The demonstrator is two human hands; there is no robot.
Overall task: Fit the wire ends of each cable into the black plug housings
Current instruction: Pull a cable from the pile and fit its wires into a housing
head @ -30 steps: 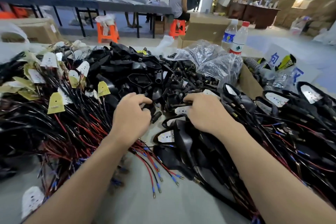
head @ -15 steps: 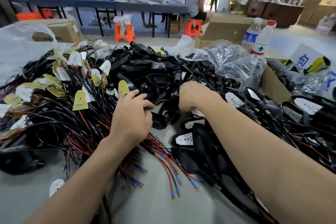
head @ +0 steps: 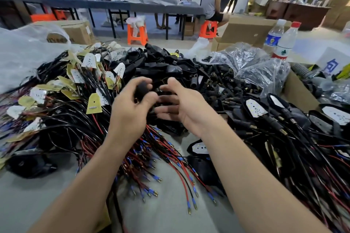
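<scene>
My left hand point(head: 132, 108) is raised over the middle of the table and pinches a small black plug housing point(head: 142, 89) between thumb and fingers. My right hand point(head: 181, 108) is just to its right, palm turned inward, fingers loosely curled toward a blurred black part between the two hands; whether it holds anything I cannot tell. Below the hands lies a bundle of red and black cables point(head: 166, 159) with blue-sleeved brass ends. A heap of black plug housings point(head: 214, 79) spreads behind the hands.
Cables with yellow and white tags point(head: 92, 100) pile up on the left. Finished black lamp units with white LED boards point(head: 255, 109) lie on the right. A clear bag of parts point(head: 265, 73), a cardboard box point(head: 295, 91) and two water bottles point(head: 284, 43) stand at the back right. People stand and sit beyond the table.
Both hands lifted off the pile and came together. My left hand now holds a black housing; my right hand turned palm inward beside it.
</scene>
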